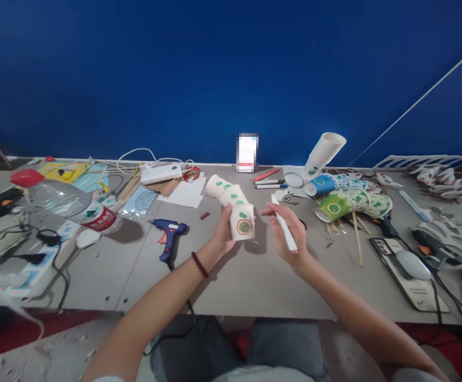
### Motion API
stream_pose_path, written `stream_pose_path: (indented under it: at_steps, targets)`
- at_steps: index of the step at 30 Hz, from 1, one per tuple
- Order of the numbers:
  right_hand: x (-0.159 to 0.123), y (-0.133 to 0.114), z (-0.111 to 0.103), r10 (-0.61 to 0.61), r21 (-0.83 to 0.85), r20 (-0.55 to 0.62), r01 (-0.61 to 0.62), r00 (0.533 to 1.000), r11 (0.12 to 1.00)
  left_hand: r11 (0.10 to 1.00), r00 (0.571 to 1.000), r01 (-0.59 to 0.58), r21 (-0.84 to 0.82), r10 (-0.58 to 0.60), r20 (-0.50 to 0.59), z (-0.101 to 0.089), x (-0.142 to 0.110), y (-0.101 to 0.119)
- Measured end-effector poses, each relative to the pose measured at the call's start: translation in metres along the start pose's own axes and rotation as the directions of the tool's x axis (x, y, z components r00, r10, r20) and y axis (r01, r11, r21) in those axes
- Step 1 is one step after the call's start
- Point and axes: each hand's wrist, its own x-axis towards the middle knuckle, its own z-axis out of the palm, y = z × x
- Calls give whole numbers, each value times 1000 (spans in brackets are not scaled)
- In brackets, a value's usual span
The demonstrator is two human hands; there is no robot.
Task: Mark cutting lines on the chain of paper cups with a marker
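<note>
My left hand (223,229) is closed around the nearest of three paper cups (236,204) joined in a bent row. They are white with green spots, and a round brown-and-green print marks the nearest one. In my right hand (288,233) lies a white marker pen (285,228), slanting across the fingers to the right of the cups. The pen and the cups are apart. Left of my left hand a blue hot glue gun (171,233) rests on the table, and a small brown-red piece (205,215) lies close to the cups.
Several markers (270,186) lie behind my hands. At the right are a stack of paper cups (324,154), coloured cup rows (354,204), wooden sticks (357,239) and a phone (408,276). A bottle (67,201) and a power strip (50,260) are at the left.
</note>
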Motion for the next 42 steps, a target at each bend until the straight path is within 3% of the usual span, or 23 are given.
stream_pose_path:
  at_steps: [2, 4, 9, 13, 19, 26, 42]
  targets:
    - [-4, 5, 10, -91, 45, -19, 92, 996, 995, 1000, 1000, -21, -4, 21, 7, 0, 1, -2]
    - [-11, 10, 17, -96, 64, -71, 101, 993, 993, 1000, 999, -22, 1, 22, 45, 0, 1, -2]
    - [-31, 21, 25, 101, 78, -138, -91, 985, 993, 997, 997, -3, 83, -3, 74, 2, 0, -3]
    - [-36, 17, 24, 43, 84, -152, -30, 987, 996, 996, 998, -7, 93, 1, 67, 2, -2, -4]
    - [-31, 7, 26, -67, 146, -156, 90, 986, 985, 997, 999, 10, 78, -14, 52, 2, -4, -7]
    - [-30, 9, 25, -10, 109, -151, 27, 989, 994, 997, 1000, -9, 82, 8, 13, 2, -3, -8]
    - [-32, 13, 25, -7, 47, -125, 13, 992, 999, 997, 1000, -22, 79, 21, 12, 3, -3, -10]
